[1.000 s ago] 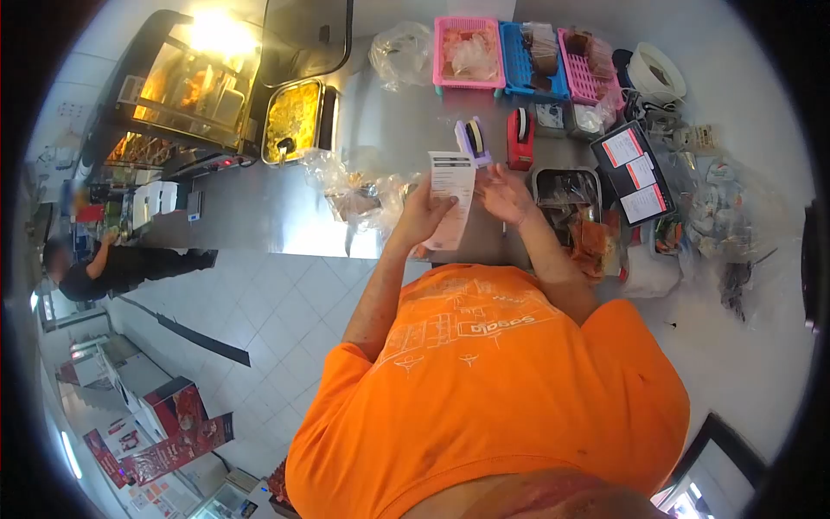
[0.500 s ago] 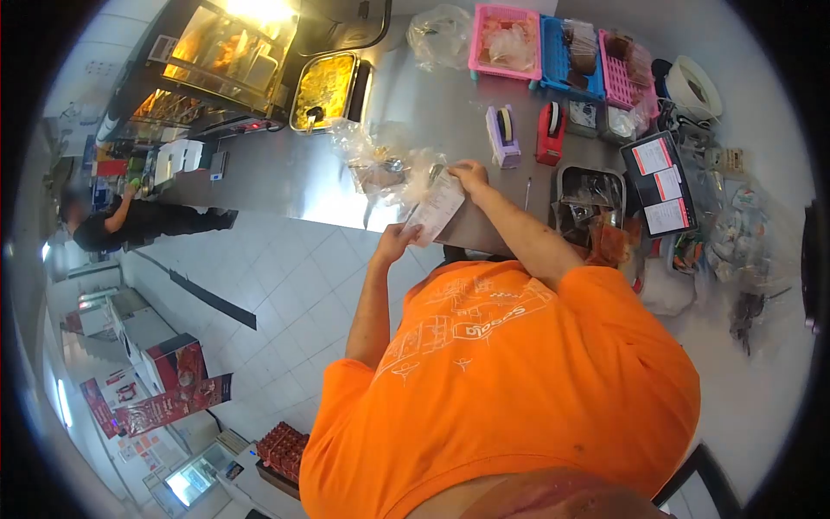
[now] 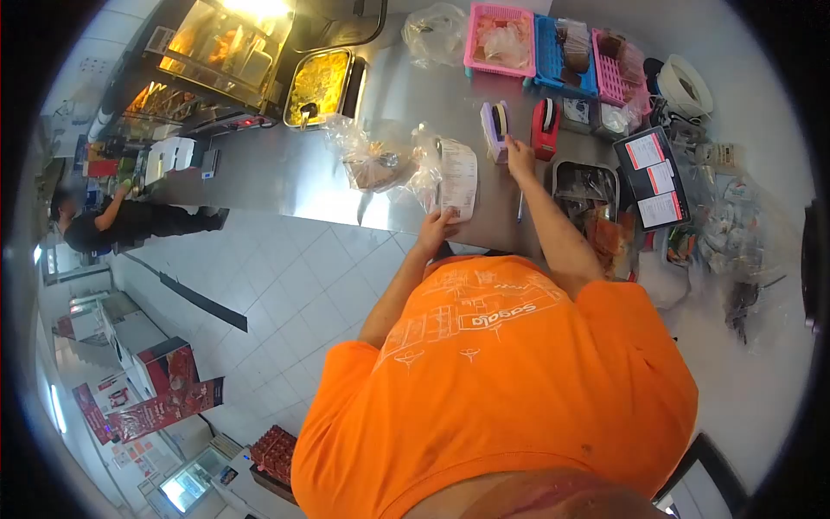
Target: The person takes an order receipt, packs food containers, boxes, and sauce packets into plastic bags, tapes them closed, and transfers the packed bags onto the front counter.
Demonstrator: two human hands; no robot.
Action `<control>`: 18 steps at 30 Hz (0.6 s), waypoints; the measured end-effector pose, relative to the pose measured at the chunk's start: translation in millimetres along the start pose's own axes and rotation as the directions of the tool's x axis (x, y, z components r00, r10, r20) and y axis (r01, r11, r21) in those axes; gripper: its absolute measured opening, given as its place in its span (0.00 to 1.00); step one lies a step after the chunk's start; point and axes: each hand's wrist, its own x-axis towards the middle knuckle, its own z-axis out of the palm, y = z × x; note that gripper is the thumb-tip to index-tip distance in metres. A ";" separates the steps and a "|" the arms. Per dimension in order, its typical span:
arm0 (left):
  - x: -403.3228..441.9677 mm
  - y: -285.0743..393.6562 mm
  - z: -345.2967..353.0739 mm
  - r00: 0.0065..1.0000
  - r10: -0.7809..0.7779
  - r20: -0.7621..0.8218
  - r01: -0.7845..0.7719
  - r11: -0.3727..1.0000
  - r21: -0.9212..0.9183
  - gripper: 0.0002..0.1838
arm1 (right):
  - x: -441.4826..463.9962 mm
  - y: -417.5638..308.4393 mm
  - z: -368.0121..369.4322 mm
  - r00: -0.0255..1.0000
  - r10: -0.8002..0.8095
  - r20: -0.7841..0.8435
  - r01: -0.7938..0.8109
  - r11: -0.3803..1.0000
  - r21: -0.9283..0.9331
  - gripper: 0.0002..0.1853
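The fingers of my left hand (image 3: 438,227) are closed on the lower edge of a long printed receipt (image 3: 459,177). The paper lies over the counter beside a knotted clear plastic bag (image 3: 373,164) with something inside. At the near end of a purple tape dispenser (image 3: 496,130), my right hand (image 3: 520,158) has its fingers bent and closed against it. Whether a strip of tape is between those fingers is too small to make out. A red tape dispenser (image 3: 545,128) stands just right of the purple one.
A metal tray of yellow food (image 3: 320,86) sits by a lit glass display (image 3: 226,48). Pink (image 3: 471,65) and blue baskets (image 3: 564,85) line the back. A pen (image 3: 520,208), a tray of packets (image 3: 558,186) and a dark board (image 3: 650,177) lie right. Another person (image 3: 130,225) stands far left.
My right hand has let go of the receipt and moved right to the purple tape dispenser. The receipt, still in my left hand, has turned more upright and shifted slightly right.
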 end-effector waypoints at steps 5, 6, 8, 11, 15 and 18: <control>-7.3 -7.1 -17.7 0.999 -0.029 0.037 0.025 0.994 0.103 0.22 | -15.0 -11.0 -30.1 0.928 0.121 0.352 -0.358 0.544 0.759 0.13; -5.0 -3.0 -19.3 0.998 -0.031 0.052 0.025 0.994 0.110 0.23 | -12.0 18.7 -18.2 0.968 0.045 0.245 -0.216 0.640 0.737 0.12; -4.6 2.0 -19.6 0.999 -0.034 0.038 0.029 0.994 0.104 0.23 | -21.4 31.8 -20.3 0.978 -0.065 0.200 -0.023 0.913 0.407 0.11; -7.6 -0.9 -21.7 0.996 -0.067 0.064 0.061 0.994 0.096 0.22 | -36.3 47.0 -2.2 0.982 0.145 0.123 -0.171 0.957 0.234 0.10; -4.0 6.8 -23.4 0.995 -0.089 0.053 0.084 0.992 0.094 0.22 | -66.2 27.3 0.6 0.849 0.282 0.448 -0.495 0.722 0.484 0.10; 0.8 -6.4 -29.1 0.991 -0.109 0.077 0.106 0.993 0.046 0.21 | -131.4 -5.5 -24.4 0.506 0.094 0.857 -0.648 0.697 0.306 0.11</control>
